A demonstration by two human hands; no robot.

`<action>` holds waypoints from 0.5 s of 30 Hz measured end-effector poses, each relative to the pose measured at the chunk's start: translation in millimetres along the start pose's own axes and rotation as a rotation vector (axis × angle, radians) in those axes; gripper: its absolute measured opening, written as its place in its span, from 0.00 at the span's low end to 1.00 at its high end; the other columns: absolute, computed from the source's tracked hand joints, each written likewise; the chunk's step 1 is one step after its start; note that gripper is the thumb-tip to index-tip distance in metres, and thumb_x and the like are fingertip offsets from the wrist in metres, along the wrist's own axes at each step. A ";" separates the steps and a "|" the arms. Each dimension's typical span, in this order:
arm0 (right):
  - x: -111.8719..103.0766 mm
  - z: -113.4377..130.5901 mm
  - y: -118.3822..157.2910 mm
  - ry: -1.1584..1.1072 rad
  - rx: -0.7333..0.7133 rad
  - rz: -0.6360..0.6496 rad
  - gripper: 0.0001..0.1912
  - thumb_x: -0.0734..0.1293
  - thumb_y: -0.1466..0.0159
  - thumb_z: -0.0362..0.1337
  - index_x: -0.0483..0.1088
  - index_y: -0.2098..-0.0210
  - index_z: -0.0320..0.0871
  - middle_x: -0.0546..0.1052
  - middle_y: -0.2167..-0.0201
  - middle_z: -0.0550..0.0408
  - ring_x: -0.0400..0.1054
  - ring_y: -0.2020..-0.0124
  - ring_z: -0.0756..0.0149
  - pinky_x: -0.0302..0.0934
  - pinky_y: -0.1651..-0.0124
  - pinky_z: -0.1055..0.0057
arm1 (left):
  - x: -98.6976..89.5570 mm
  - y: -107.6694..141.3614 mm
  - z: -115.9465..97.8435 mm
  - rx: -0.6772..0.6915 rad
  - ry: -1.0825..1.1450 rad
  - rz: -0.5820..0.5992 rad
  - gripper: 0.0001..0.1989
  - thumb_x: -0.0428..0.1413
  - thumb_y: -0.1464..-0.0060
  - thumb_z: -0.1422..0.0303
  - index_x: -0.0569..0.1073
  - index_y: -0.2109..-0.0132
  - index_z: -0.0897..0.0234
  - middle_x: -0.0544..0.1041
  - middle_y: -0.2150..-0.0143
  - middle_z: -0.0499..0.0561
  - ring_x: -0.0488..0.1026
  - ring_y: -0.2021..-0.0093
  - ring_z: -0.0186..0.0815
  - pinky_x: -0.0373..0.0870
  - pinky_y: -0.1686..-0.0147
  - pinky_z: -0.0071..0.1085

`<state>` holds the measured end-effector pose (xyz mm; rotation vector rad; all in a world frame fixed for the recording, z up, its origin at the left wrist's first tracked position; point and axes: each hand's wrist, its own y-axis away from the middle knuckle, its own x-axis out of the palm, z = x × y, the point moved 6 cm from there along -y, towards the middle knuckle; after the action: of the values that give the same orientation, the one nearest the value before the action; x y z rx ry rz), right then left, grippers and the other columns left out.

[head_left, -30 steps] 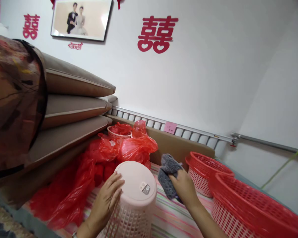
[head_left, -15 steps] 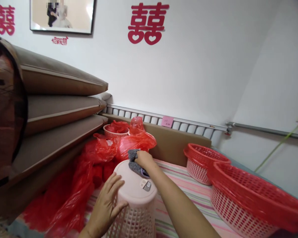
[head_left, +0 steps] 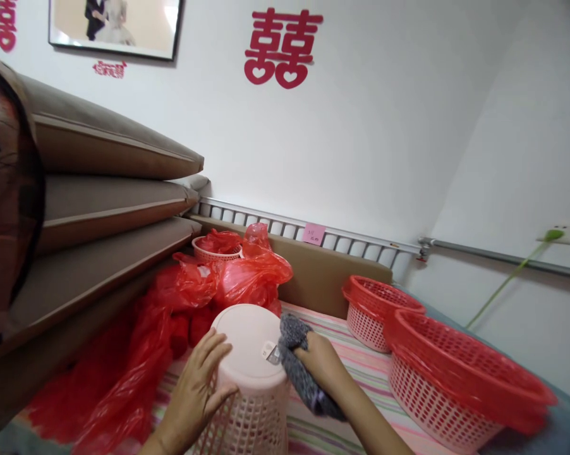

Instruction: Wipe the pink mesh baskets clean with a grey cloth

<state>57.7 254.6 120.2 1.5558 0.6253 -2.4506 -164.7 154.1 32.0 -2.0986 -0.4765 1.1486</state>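
Note:
An upturned pale pink basket (head_left: 249, 347) stands at the lower middle, its flat round base facing up with a small label (head_left: 270, 352) near the right edge. My left hand (head_left: 197, 385) rests against the basket's left side, fingers spread and thumb on the near rim. In my right hand (head_left: 316, 360) is a bunched dark grey cloth (head_left: 308, 379), which touches the right edge of the base and hangs down beside it.
Red plastic bags (head_left: 247, 278) lie behind and left, near a small white basket (head_left: 209, 256). Two red-rimmed baskets (head_left: 368, 322) (head_left: 446, 392) stand right on the striped sheet (head_left: 323, 328). Stacked cushions (head_left: 119, 196) fill the left; a radiator (head_left: 285, 229) runs behind.
My right hand has moved the cloth from the far part of the base to its right edge, where more of it hangs down. My left hand stays on the basket. The view has shifted slightly.

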 end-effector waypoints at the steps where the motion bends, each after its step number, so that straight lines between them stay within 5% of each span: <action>1: -2.6 5.2 9.6 0.000 -0.017 0.016 0.15 0.61 0.48 0.31 0.74 0.64 0.41 0.78 0.62 0.49 0.71 0.60 0.61 0.60 0.59 0.73 | 0.0 0.1 -0.2 0.001 0.002 0.001 0.27 0.54 0.46 0.57 0.57 0.41 0.53 0.59 0.37 0.56 0.51 0.35 0.48 0.58 0.41 0.54; 6: -14.8 46.8 39.6 0.014 -0.116 -0.101 0.15 0.61 0.47 0.32 0.73 0.61 0.42 0.76 0.59 0.50 0.69 0.57 0.62 0.58 0.54 0.73 | -1.3 0.9 -2.0 0.004 0.012 -0.016 0.26 0.54 0.45 0.58 0.58 0.41 0.53 0.60 0.37 0.57 0.52 0.35 0.48 0.58 0.41 0.54; 9: -2.8 60.7 42.5 0.055 -0.151 -0.127 0.15 0.61 0.47 0.31 0.73 0.61 0.43 0.74 0.58 0.50 0.67 0.56 0.61 0.57 0.52 0.72 | -3.5 2.4 -3.5 -0.010 0.014 -0.029 0.27 0.54 0.46 0.57 0.59 0.41 0.53 0.61 0.37 0.57 0.52 0.35 0.50 0.59 0.41 0.54; 15: 12.2 27.2 28.2 0.092 -0.070 -0.221 0.18 0.59 0.45 0.30 0.71 0.57 0.39 0.73 0.57 0.46 0.67 0.54 0.59 0.58 0.50 0.71 | -4.9 0.7 -6.2 -0.021 0.025 -0.062 0.27 0.57 0.48 0.57 0.62 0.42 0.53 0.64 0.38 0.56 0.55 0.36 0.50 0.61 0.42 0.53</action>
<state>40.1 218.4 112.0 1.6600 0.9354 -2.4892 -162.2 148.2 36.7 -2.0988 -0.5395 1.0854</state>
